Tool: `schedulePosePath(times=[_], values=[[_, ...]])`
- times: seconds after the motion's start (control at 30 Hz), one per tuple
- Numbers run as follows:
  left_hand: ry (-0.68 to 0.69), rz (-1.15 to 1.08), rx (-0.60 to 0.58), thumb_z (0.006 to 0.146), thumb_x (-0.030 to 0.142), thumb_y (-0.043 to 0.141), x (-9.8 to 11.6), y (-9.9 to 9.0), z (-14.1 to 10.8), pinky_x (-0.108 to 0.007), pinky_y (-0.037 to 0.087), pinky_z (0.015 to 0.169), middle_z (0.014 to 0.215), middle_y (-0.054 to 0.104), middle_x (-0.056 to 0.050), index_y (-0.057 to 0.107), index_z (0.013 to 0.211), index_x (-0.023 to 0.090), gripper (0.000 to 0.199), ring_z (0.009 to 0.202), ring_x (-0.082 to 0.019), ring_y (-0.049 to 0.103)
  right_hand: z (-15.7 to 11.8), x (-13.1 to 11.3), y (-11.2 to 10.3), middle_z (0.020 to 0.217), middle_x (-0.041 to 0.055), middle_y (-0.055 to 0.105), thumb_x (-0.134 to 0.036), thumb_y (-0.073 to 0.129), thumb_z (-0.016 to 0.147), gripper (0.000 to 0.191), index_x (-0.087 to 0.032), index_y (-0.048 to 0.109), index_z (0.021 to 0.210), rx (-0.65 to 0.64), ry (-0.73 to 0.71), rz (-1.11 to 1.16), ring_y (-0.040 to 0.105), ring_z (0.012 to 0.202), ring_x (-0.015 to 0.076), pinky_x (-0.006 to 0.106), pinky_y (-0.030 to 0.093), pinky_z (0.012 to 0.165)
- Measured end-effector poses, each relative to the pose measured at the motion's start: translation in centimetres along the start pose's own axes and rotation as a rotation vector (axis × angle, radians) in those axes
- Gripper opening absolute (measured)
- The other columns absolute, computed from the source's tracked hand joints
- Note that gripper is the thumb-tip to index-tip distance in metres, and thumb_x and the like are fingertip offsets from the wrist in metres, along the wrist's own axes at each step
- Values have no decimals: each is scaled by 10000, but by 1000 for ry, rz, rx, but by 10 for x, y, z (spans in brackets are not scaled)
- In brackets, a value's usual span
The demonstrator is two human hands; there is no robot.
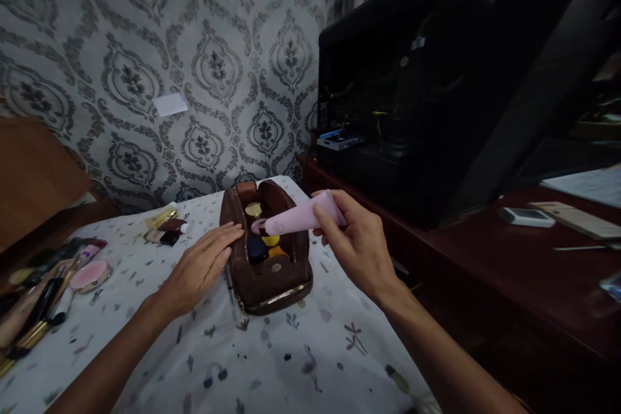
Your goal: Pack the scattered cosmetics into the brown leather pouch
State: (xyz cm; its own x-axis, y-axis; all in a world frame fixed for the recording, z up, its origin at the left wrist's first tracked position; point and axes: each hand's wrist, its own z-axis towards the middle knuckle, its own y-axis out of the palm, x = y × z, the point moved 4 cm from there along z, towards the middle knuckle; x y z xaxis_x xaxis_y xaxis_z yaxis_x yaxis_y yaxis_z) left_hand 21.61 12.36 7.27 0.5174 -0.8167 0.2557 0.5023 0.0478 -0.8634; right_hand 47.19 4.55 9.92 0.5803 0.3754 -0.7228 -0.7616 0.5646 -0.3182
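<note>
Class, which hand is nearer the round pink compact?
Left. The left hand, against the brown zippered bag, is right of the compact; the right hand, across the bag, is farther right.

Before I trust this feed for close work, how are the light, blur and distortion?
Head view: dim overall, the brown bag's interior in shadow; the pink tube shows paler, its markings too soft to read; faint reflections on the black panel, which looks stretched toward the upper right, probably wide-angle distortion; the bluish item at the right edge is smeared.

Tube (pixel 303 215) (tilted) over open bag (pixel 274 291)
</note>
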Motion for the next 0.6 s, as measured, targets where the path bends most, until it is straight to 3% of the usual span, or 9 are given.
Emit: schedulePosePath(times=[0.33,0.47,0.6], values=[[-3,-83,143,1024,297,348,-5,16,-10,-438,378,1176,1464,544,-71,535,1375,237,402,1382,-227,472,13,-10,6,695,10,608,-320,464,954,214,-176,617,996,-73,-131,-166,554,607,152,256,378,585],[-18,-127,172,1030,288,345,-5,19,-11,-424,368,1181,1465,541,-77,531,1368,230,391,1388,-215,463,31,-20,24,738,17,622,-277,448,958,184,-174,599,931,-178,-202,-291,550,644,148,248,357,624],[-31,-150,179,1032,298,345,-5,21,-12,-428,353,1189,1468,537,-78,534,1364,226,388,1389,-217,461,50,-29,53,806,54,678,-261,437,979,195,-160,603,996,-351,-213,-424,616,733,182,256,370,657]])
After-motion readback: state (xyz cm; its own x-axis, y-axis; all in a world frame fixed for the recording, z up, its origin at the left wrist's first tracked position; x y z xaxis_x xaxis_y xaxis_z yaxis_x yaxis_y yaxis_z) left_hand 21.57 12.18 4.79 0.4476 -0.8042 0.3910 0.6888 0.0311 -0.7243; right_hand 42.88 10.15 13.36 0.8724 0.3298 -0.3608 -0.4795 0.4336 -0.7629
